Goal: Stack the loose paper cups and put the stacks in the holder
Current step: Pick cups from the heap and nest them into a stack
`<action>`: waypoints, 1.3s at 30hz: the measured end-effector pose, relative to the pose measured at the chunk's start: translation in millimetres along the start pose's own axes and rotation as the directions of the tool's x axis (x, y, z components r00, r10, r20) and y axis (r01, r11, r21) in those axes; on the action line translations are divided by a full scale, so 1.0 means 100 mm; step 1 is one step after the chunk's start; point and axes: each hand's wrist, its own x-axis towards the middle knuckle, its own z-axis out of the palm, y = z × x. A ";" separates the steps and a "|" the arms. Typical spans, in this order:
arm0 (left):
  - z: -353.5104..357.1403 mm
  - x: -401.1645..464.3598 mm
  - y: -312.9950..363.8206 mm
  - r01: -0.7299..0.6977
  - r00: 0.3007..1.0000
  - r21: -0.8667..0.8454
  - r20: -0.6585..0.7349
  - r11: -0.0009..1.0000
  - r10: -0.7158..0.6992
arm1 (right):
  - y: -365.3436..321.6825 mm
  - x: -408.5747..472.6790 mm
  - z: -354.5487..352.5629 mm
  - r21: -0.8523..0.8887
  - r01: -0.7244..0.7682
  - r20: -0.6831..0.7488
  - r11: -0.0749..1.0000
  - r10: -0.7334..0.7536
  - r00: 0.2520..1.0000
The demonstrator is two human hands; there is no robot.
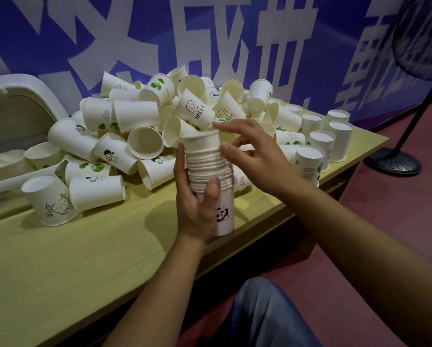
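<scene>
A tall stack of nested white paper cups (211, 166) stands upright in front of me, its bottom cup printed with a panda. My left hand (197, 204) grips the stack low down, thumb on the front and fingers round the left side. My right hand (250, 151) is at the stack's top, its fingertips touching the rim and side of the uppermost cup. Behind the stack a big pile of loose paper cups (139, 121) lies on the yellow-green table (84, 259). No holder is in view.
Several cups stand upside down in rows at the table's right end (322, 141). A white plastic chair (17, 101) is at the far left. A black fan stand (392, 164) is on the red floor to the right. My knee in jeans (267, 316) is below the table edge.
</scene>
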 end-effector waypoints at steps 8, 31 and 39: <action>0.01 0.00 -0.04 -0.035 0.998 0.067 0.048 0.997 0.031 | 0.14 -0.26 -0.24 -0.218 -0.011 -0.031 0.976 0.005 0.999; 0.43 0.02 0.14 -0.070 0.952 0.077 0.303 0.995 0.044 | 0.72 -0.53 -0.79 -0.292 -0.496 -0.432 0.818 0.350 0.831; 0.53 0.01 0.07 -0.050 0.952 0.091 0.306 0.995 0.020 | 0.71 -0.58 -0.92 -0.244 -0.431 -0.396 0.869 0.316 0.862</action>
